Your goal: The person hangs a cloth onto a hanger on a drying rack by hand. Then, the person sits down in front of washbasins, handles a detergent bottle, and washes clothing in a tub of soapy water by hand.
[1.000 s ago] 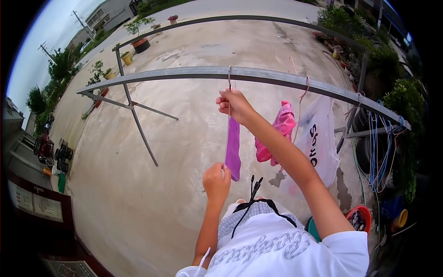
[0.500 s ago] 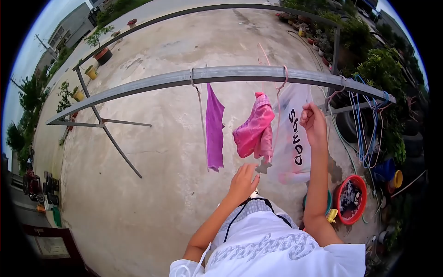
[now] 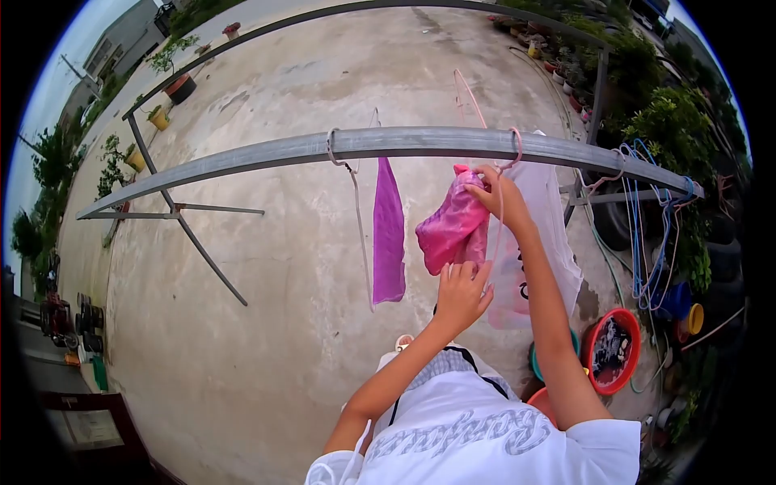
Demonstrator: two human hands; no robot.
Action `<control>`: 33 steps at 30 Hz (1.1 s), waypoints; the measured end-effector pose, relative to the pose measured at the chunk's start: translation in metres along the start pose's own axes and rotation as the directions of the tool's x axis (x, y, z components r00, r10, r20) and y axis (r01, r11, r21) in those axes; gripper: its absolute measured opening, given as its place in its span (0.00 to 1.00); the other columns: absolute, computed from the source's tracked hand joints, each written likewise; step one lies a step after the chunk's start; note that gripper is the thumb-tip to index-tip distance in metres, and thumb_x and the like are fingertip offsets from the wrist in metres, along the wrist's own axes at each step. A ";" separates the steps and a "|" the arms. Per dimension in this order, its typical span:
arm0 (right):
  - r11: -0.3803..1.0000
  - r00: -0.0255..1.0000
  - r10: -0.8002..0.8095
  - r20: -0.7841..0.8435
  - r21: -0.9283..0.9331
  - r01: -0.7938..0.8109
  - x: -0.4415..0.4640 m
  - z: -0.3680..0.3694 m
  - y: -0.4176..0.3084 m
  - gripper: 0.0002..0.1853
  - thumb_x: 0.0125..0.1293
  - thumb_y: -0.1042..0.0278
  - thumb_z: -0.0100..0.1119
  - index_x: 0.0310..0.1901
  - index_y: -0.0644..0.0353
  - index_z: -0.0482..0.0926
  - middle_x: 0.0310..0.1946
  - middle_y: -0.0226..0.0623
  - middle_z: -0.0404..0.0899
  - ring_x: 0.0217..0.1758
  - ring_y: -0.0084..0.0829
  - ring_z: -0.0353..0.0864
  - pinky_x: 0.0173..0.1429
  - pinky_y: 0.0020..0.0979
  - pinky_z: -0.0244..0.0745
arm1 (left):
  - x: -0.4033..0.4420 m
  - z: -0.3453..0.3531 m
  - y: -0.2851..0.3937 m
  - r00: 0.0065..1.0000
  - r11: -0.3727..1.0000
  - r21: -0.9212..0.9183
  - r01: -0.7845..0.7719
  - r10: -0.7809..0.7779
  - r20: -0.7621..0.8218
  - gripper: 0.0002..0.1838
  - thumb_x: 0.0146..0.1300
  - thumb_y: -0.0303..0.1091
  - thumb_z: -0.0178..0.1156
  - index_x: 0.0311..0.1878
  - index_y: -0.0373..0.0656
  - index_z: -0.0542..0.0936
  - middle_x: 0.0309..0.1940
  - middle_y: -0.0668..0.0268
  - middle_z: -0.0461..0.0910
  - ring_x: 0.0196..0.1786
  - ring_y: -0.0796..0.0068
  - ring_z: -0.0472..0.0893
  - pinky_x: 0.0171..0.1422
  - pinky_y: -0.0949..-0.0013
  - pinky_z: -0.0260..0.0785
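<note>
A pink, shiny cloth [image 3: 447,237] with purple patches hangs bunched from a pink hanger [image 3: 517,145] on the grey metal bar. Near its top right, my right hand [image 3: 503,199] has closed its fingers on the fabric. Just below, my left hand [image 3: 462,297] reaches up to the cloth's lower edge, its fingers apart and its fingertips against the hem. Left of them a flat purple cloth [image 3: 389,234] hangs beside a pale hanger [image 3: 356,218]. A whitish plastic bag [image 3: 540,234] with dark lettering hangs behind my right forearm, which hides most of the print.
The long metal bar [image 3: 267,157] crosses in front of me at chest height. Blue hangers [image 3: 643,242] bunch at its right end. A red basin [image 3: 634,343] with wet dark laundry stands on the concrete at lower right, beside a teal basin [image 3: 537,359].
My right hand has moved left and down from beside the bag onto the pink cloth. My left hand has risen to its lower edge. The bag and purple cloth have swung slightly.
</note>
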State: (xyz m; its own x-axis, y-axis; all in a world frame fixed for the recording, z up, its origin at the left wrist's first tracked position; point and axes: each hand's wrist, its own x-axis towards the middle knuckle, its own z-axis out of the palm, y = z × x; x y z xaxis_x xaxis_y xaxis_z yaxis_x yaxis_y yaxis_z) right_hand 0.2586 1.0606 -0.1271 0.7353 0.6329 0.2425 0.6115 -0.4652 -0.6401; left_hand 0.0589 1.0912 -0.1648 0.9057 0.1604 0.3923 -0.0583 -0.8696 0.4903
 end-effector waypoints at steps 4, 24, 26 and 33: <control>0.973 0.998 0.061 0.022 -0.224 -0.054 0.002 -0.020 -0.028 0.17 0.54 0.57 0.60 0.41 0.59 0.75 0.30 0.47 0.77 0.33 0.43 0.77 0.35 0.34 0.70 | 0.001 0.001 0.001 1.000 1.000 -0.016 0.009 -0.009 -0.003 0.22 0.47 0.33 0.56 0.49 0.40 0.71 0.28 0.60 0.67 0.35 0.62 0.70 0.47 0.57 0.59; 0.769 0.995 -0.078 -0.065 0.631 0.102 0.128 0.011 0.099 0.12 0.61 0.58 0.53 0.36 0.59 0.70 0.29 0.25 0.67 0.37 0.17 0.68 0.40 0.19 0.65 | -0.046 -0.079 0.034 0.982 0.983 -0.164 -0.088 0.113 0.151 0.16 0.45 0.32 0.54 0.38 0.34 0.73 0.26 0.59 0.68 0.32 0.62 0.70 0.45 0.61 0.59; 0.722 0.997 0.014 -0.077 0.691 0.043 0.125 0.015 0.096 0.12 0.61 0.58 0.53 0.38 0.59 0.70 0.30 0.26 0.69 0.37 0.18 0.70 0.39 0.21 0.67 | -0.047 -0.081 0.032 0.979 0.985 -0.152 -0.076 0.103 0.177 0.16 0.45 0.32 0.54 0.38 0.34 0.73 0.26 0.59 0.68 0.32 0.63 0.70 0.45 0.61 0.59; 0.664 0.851 0.518 0.088 0.586 -0.465 0.064 0.059 0.124 0.17 0.61 0.53 0.49 0.44 0.57 0.72 0.35 0.29 0.74 0.38 0.22 0.71 0.39 0.25 0.66 | -0.053 -0.089 0.044 0.984 0.981 -0.159 -0.112 0.131 0.118 0.12 0.48 0.32 0.55 0.35 0.37 0.76 0.24 0.62 0.68 0.30 0.64 0.69 0.42 0.63 0.61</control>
State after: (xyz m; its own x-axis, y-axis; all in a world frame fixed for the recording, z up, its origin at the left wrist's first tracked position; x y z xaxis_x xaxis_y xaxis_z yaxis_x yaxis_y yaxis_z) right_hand 0.3646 1.0799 -0.2335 0.9166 0.3521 -0.1892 -0.1067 -0.2406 -0.9648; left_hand -0.0291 1.0865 -0.0946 0.9334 -0.0112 0.3586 -0.2250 -0.7968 0.5608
